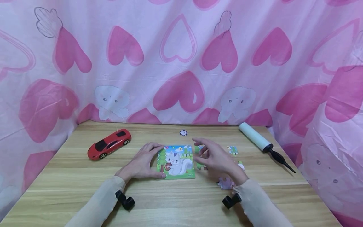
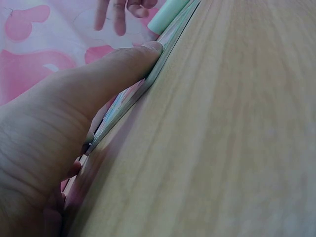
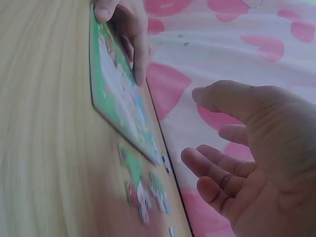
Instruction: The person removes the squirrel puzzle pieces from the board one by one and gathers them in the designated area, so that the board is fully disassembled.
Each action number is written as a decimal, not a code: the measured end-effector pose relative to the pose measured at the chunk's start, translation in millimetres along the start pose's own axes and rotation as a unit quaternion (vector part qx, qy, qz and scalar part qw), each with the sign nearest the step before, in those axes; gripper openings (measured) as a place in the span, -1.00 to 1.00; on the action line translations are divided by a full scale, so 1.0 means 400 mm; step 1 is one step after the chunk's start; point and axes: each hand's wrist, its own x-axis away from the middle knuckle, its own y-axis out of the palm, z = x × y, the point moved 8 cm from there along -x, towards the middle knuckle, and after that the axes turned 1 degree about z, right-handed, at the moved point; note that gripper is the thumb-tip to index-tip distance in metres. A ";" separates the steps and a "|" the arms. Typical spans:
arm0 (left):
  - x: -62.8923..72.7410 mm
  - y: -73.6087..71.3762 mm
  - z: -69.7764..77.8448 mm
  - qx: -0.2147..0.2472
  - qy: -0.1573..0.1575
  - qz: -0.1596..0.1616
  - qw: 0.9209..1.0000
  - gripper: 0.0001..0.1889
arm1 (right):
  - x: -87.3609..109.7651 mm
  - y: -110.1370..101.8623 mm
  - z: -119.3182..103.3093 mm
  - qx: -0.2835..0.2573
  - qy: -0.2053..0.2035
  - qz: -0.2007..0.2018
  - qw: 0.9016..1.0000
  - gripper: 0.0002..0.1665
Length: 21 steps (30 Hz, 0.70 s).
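Note:
A square jigsaw puzzle (image 1: 177, 164) with a white squirrel picture lies at the middle of the table. My left hand (image 1: 144, 160) holds its left side, thumb at the near corner and fingers along the far corner. In the left wrist view the thumb (image 2: 133, 61) presses on the puzzle's edge. My right hand (image 1: 216, 157) hovers just right of the puzzle, fingers loosely bent and apart, with nothing between them. Below it lie loose puzzle pieces (image 3: 140, 197), partly hidden by the hand in the head view.
More loose pieces lie to the right, including a purple one (image 1: 226, 183) and a blue-green one (image 1: 233, 150). A red toy car (image 1: 110, 144) stands at left. A poker chip (image 1: 183, 133) lies behind the puzzle. A hand pump (image 1: 256, 137) lies at right. A pink heart curtain (image 1: 178, 91) surrounds the table.

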 end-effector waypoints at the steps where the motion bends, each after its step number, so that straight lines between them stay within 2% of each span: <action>1: 0.000 0.000 0.000 0.000 0.000 0.000 1.000 0.34 | -0.004 0.002 -0.006 -0.006 -0.002 -0.001 1.000 -0.06; 7: 0.002 -0.006 0.006 0.002 0.004 0.003 1.000 0.33 | -0.029 0.022 -0.046 -0.026 -0.023 -0.003 0.999 -0.01; 15: 0.002 -0.002 0.001 -0.001 -0.006 -0.002 1.000 0.33 | -0.056 0.076 -0.084 -0.034 -0.065 -0.015 0.997 -0.04; 21: 0.001 -0.004 0.003 0.001 0.003 0.000 1.000 0.33 | -0.069 0.118 -0.107 -0.049 -0.076 -0.031 0.995 -0.10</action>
